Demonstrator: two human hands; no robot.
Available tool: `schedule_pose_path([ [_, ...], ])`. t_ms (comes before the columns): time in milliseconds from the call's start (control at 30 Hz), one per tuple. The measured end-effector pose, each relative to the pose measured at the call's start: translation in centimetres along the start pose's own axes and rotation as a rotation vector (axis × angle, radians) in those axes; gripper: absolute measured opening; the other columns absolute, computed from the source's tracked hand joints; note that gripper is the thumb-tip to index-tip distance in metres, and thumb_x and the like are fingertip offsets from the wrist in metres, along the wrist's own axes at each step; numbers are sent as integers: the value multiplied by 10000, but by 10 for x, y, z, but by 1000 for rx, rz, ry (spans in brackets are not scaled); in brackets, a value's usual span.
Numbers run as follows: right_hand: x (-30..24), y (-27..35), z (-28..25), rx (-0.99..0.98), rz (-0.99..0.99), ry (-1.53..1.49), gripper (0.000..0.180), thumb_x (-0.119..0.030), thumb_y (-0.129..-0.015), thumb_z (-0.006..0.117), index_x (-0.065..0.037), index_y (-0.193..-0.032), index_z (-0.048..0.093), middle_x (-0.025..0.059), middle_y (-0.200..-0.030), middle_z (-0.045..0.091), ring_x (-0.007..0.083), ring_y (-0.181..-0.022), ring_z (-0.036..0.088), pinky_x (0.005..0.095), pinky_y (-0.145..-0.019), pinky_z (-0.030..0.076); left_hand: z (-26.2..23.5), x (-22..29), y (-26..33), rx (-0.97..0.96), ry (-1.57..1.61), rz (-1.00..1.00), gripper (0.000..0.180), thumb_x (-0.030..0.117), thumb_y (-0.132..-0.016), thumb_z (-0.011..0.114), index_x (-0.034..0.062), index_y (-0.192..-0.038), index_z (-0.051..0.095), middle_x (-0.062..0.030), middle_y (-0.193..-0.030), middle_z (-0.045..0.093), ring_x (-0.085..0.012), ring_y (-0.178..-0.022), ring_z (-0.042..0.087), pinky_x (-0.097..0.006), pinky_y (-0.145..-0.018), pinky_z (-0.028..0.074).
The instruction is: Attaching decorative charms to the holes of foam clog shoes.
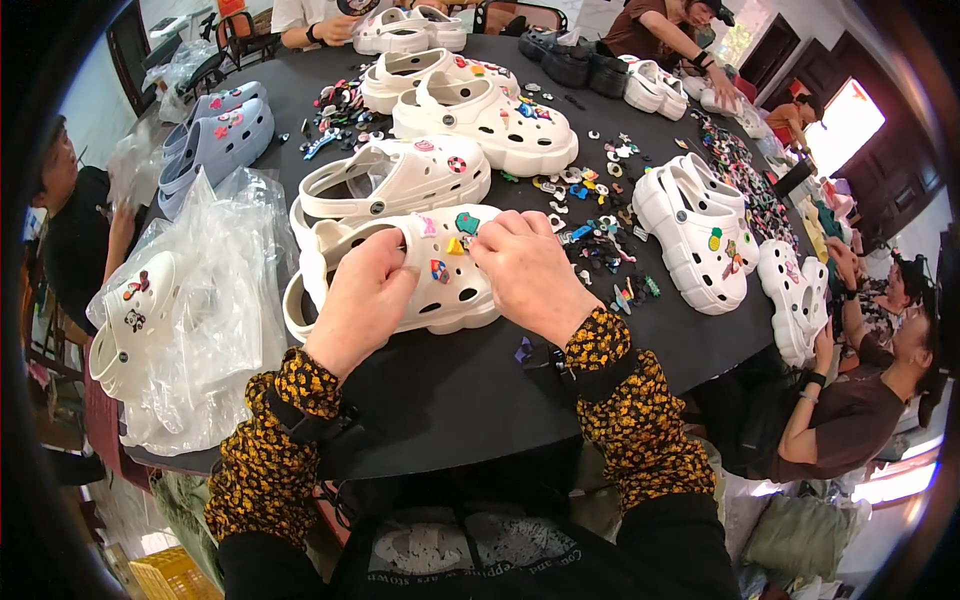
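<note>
Steadying a white clog (440, 290) on the tabletop (470, 385), the left hand (362, 297) grips its side while the right hand (528, 270) pinches a charm into the top; seating it looks to need firm thumb pressure.

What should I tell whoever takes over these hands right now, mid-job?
Left hand: holds the cream clog by its upper.
Right hand: fingertips on the clog's front, by a yellow charm.
Done: several charms already sit on this clog; finished-looking clogs lie behind.
Left: some holes on the clog are empty; loose charms lie to the right on the black table.
</note>
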State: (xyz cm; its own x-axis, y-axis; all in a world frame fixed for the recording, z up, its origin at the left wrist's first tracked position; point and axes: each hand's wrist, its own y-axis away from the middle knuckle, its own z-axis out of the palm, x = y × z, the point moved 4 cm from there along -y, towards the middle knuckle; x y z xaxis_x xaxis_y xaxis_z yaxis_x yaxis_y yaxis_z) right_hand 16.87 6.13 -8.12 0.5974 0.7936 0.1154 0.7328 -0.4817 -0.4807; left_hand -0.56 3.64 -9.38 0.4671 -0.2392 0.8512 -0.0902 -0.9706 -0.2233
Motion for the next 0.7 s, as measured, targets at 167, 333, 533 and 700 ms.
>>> schedule_pose_path([
  [167, -1, -1, 10, 12, -12, 36, 154, -102, -722, 554, -22, -815, 647, 50, -863, 580, 205, -909, 513, 343, -801, 373, -1, 6, 1, -51, -40, -67, 195, 25, -797, 510, -55, -973, 532, -13, -742, 555, -70, -729, 499, -240, -663, 419],
  [333, -5, -7, 14, -25, -27, 101, 118, -133, -689, 571, -62, -666, 662, 53, -838, 586, 213, -883, 520, 336, -774, 379, 1, 6, 1, -43, -1, -26, 173, 14, -797, 503, -52, -955, 529, -16, -748, 554, -72, -717, 492, -240, -661, 419],
  [533, -2, -9, 12, -132, 37, 102, 111, -85, -709, 559, -45, -784, 631, 44, -859, 562, 211, -925, 509, 334, -793, 385, 7, 8, -1, -24, 162, -15, 165, 31, -795, 497, -54, -930, 540, -78, -748, 571, -134, -690, 524, -264, -633, 418],
  [700, -1, -1, -3, -47, 132, 136, 101, -91, -730, 567, -69, -800, 635, 41, -849, 570, 209, -904, 517, 348, -789, 381, 2, 4, 1, 45, 83, -32, 172, 56, -783, 481, -69, -888, 535, -127, -715, 556, -199, -672, 522, -318, -630, 423],
])
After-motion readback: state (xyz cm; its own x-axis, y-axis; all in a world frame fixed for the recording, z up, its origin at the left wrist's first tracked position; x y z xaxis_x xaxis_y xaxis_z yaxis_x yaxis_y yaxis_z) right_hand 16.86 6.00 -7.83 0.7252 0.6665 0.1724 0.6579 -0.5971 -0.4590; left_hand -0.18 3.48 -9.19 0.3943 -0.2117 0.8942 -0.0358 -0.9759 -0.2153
